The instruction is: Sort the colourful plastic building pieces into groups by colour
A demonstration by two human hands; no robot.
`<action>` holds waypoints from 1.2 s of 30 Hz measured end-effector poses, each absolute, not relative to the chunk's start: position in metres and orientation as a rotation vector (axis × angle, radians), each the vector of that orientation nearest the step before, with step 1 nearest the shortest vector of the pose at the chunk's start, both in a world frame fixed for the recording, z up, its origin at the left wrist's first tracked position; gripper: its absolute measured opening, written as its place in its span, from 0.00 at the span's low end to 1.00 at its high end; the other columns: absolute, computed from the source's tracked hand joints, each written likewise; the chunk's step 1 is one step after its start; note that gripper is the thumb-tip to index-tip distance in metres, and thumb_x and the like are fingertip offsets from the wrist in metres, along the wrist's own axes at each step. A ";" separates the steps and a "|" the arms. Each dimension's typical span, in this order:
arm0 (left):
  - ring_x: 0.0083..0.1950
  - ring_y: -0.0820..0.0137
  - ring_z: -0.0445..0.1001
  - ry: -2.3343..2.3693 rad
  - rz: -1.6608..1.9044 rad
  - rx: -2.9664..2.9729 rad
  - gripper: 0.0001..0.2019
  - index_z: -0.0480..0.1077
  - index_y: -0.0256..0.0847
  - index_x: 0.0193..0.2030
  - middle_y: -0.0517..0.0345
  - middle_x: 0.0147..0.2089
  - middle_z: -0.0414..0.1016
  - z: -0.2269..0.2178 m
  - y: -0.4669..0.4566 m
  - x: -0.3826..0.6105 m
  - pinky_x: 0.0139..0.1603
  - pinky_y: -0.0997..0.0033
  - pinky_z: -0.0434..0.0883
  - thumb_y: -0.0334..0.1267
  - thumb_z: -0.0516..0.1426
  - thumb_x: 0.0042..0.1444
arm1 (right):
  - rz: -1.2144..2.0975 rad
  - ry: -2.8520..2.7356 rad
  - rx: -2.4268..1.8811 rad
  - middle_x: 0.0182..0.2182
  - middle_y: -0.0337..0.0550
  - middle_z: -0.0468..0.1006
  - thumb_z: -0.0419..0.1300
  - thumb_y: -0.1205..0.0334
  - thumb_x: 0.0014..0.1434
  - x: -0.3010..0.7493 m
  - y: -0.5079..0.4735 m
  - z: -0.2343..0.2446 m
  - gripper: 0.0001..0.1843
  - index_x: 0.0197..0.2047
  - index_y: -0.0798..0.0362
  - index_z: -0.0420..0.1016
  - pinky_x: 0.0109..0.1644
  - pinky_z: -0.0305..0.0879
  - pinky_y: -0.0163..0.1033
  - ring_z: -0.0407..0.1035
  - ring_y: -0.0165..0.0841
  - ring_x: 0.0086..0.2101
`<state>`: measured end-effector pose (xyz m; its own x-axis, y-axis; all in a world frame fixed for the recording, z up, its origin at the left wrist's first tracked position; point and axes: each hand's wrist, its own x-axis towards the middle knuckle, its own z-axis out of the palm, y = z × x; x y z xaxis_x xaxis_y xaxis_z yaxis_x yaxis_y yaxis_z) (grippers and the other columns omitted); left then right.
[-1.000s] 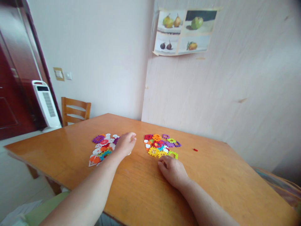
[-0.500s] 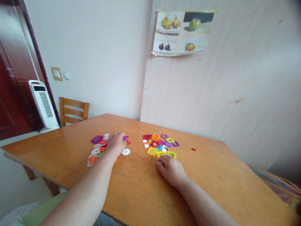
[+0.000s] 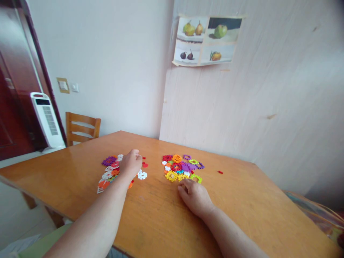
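My left hand hovers at the right part of the left pile of plastic building pieces; its fingers and thumb are slightly apart, with nothing visible between them. Just right of it are a red heart-shaped piece, a small red piece and a white notched disc. My right hand rests on the table in a loose fist, close to the front of the right pile, by a yellow square piece and a lime-green frame. A purple piece lies on that pile. My left arm hides part of the left pile.
Both piles are on a wooden table. A small red piece lies apart at the right. Behind are a wooden chair, a white tower heater or fan and a wall with a fruit picture.
The purple piece at my left fingers is gone from there, and a purple piece now tops the right pile. My left fingers have loosened. My right hand stays in place; the view shifts slightly.
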<state>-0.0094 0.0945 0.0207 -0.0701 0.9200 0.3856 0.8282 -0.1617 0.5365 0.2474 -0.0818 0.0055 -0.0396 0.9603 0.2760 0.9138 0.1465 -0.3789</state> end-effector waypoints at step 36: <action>0.50 0.55 0.74 2.127 0.820 2.208 0.19 0.70 0.41 0.55 0.43 0.49 0.77 0.031 0.090 -0.018 0.48 0.58 0.70 0.36 0.45 0.61 | 0.072 -1.964 -1.879 0.37 0.41 0.79 0.51 0.57 0.63 0.252 -0.080 0.009 0.12 0.40 0.49 0.75 0.39 0.58 0.32 0.71 0.31 0.39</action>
